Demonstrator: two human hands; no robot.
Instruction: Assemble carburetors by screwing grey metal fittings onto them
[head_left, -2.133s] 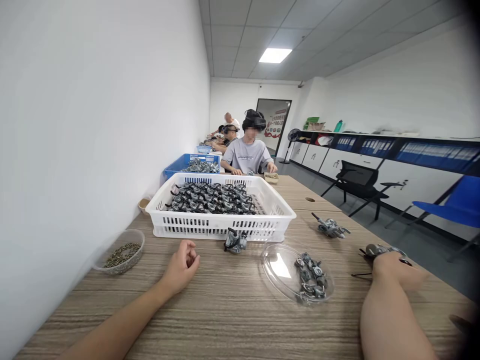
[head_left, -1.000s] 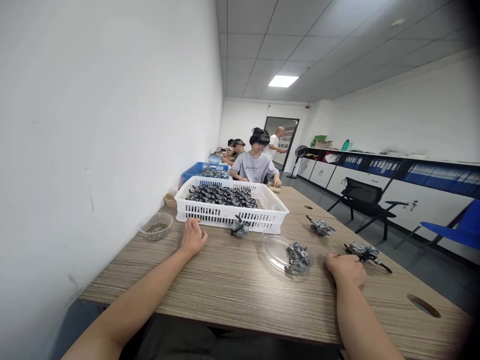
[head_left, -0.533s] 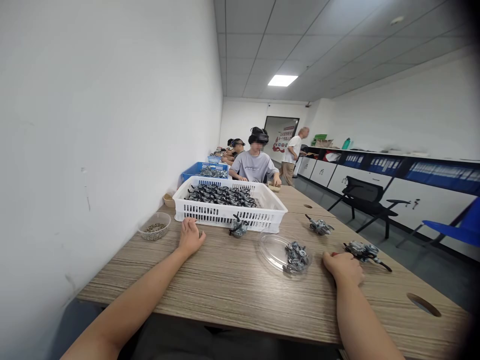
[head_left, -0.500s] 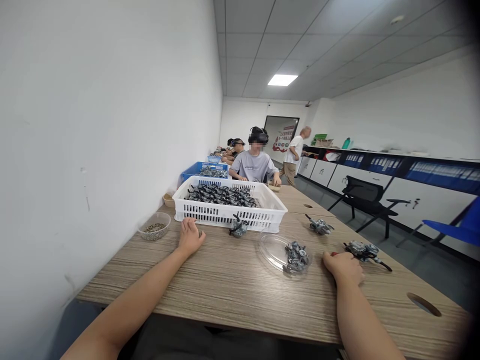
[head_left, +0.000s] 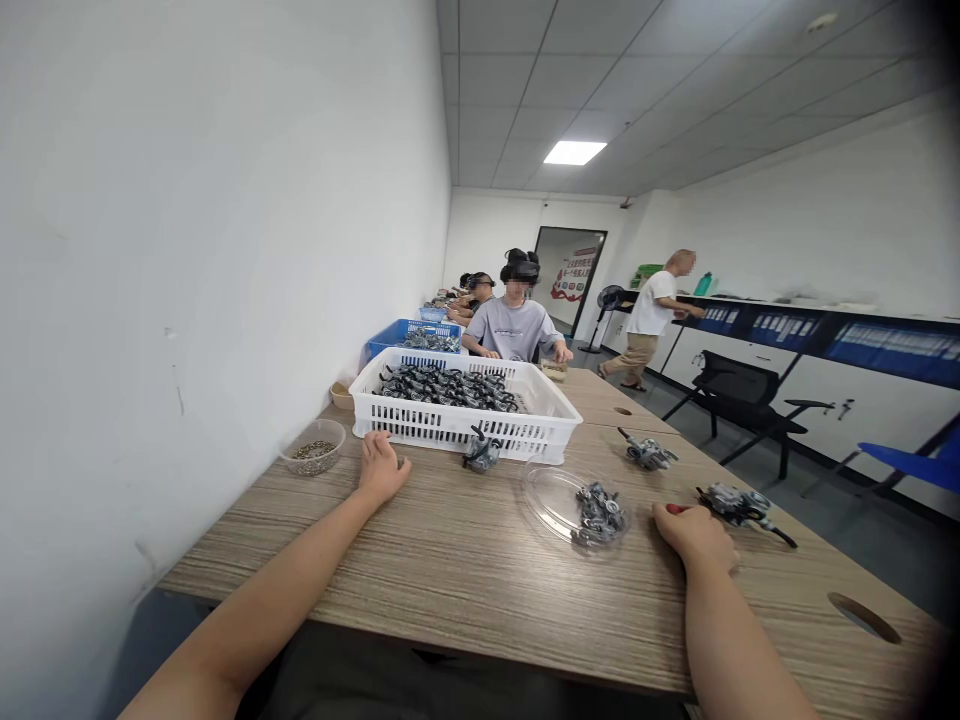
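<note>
The person's left hand rests on the table with the fingers loosely bent and the thumb apart, and nothing is seen in its grasp. It lies between the clear bowl of small metal pieces and the front of the white basket; whether its fingertips touch the basket, I cannot tell. The right hand is curled near the right side of the table, and it seems to be closed around a red object, of which only one end shows by the thumb; maybe it is a tool handle. Just beyond this hand lies the nearest metal assembly, with its black tube pointing to the right; it is not clear if the knuckles touch it. A second assembly lies farther back, and a third assembly sits just in front of the basket, which holds many similar ones in rows. Between the hands, a clear round dish carries a pile of small grey parts. In my judgement, this is a pause in the handling, because no assembly is held. To handle the nearest one would call for the left hand to come across, while the right hand keeps or puts down the red object.
</note>
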